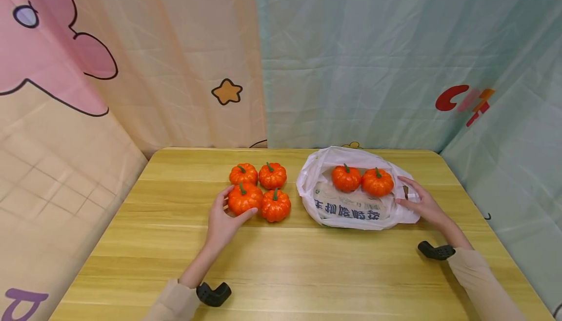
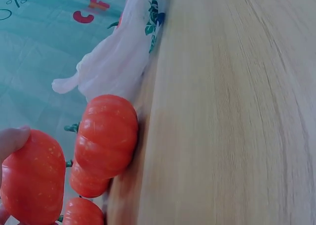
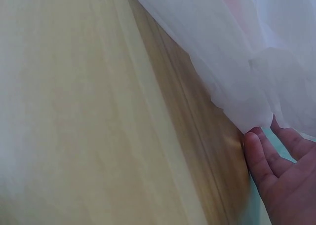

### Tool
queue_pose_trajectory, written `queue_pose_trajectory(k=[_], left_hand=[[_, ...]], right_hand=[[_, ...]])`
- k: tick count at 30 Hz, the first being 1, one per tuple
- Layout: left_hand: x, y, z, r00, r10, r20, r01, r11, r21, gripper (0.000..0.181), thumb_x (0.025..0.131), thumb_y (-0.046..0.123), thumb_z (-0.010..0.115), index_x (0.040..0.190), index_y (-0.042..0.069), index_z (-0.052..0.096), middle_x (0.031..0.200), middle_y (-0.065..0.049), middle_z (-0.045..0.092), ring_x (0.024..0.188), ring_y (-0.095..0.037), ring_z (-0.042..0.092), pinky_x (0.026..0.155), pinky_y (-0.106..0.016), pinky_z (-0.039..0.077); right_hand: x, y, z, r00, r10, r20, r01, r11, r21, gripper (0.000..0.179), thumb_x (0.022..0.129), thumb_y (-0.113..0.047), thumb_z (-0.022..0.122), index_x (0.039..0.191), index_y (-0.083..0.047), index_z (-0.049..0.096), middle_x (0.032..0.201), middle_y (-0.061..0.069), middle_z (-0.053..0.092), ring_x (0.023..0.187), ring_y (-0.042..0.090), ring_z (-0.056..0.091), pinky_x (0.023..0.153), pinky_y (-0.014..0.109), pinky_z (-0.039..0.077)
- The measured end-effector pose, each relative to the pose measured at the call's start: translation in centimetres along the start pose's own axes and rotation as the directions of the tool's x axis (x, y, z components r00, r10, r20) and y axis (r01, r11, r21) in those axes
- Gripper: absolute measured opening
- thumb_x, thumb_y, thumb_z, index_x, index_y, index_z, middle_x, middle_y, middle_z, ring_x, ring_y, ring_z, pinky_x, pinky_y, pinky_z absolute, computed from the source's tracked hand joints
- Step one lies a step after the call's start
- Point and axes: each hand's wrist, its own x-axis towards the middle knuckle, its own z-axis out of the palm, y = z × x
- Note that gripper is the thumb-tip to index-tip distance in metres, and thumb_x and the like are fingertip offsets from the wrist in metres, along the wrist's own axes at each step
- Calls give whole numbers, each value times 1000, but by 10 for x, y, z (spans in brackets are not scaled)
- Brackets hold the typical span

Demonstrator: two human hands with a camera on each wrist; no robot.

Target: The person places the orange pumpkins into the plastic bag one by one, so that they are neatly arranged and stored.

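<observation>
My left hand (image 1: pixel 225 223) grips a small orange pumpkin (image 1: pixel 244 200) with a green stem, fingers on its left side and thumb at its lower right. Whether it is lifted off the table I cannot tell. Close against it sit further small pumpkins: one in front right (image 1: pixel 275 206), two behind (image 1: pixel 243 174). To the right lies a white plastic bag (image 1: pixel 309 184), its mouth spread wide, with two pumpkins (image 1: pixel 377 182) inside. At the bag's right edge my right hand (image 1: pixel 425 206) holds the plastic between thumb and fingers; the right wrist view shows the fingertips (image 3: pixel 255 148) against it.
Everything stands on a wooden table (image 1: pixel 298 272). Printed cloth curtains (image 1: pixel 373 67) hang behind it and along both sides. A black curved device (image 1: pixel 213 294) is at the left wrist, and another (image 1: pixel 435 251) at the right.
</observation>
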Motion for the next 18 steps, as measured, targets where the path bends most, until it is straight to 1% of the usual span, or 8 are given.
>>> queue_pose_trajectory(k=[2, 7, 12, 18], left_hand=[[-2, 4, 1, 1000, 5, 4, -5, 1000, -14, 84, 70, 24, 87, 139, 10, 42, 140, -7, 46, 117, -25, 47, 96, -41, 47], [-5, 14, 6, 999, 25, 25, -25, 1000, -9, 84, 69, 24, 87, 139, 10, 43, 139, -10, 48, 117, -28, 49, 98, -45, 46], [-9, 24, 15, 998, 41, 51, -40, 999, -23, 82, 68, 23, 87, 138, 12, 45, 137, -9, 50, 117, -28, 50, 96, -44, 46], [-15, 35, 28, 993, 60, 101, -56, 997, -47, 80, 67, 23, 88, 136, 14, 47, 135, -7, 52, 117, -25, 51, 96, -43, 46]], right_hand=[[0, 0, 0, 1000, -2, 1, 2, 1000, 0, 71, 93, -17, 62, 150, -4, 23, 156, 31, 7, 140, 54, 1, 103, 78, 1], [0, 0, 0, 1000, -14, -4, 14, 1000, -3, 70, 93, -17, 62, 150, -3, 24, 155, 32, 8, 140, 54, 3, 103, 77, 2], [0, 1, 0, 1000, -13, 2, 13, 1000, -8, 71, 93, -18, 62, 150, -3, 23, 156, 31, 8, 140, 54, 2, 103, 78, 2], [-1, 2, -1, 1000, -12, 1, 12, 1000, -9, 71, 93, -18, 62, 150, -3, 23, 156, 31, 8, 140, 54, 3, 103, 78, 3]])
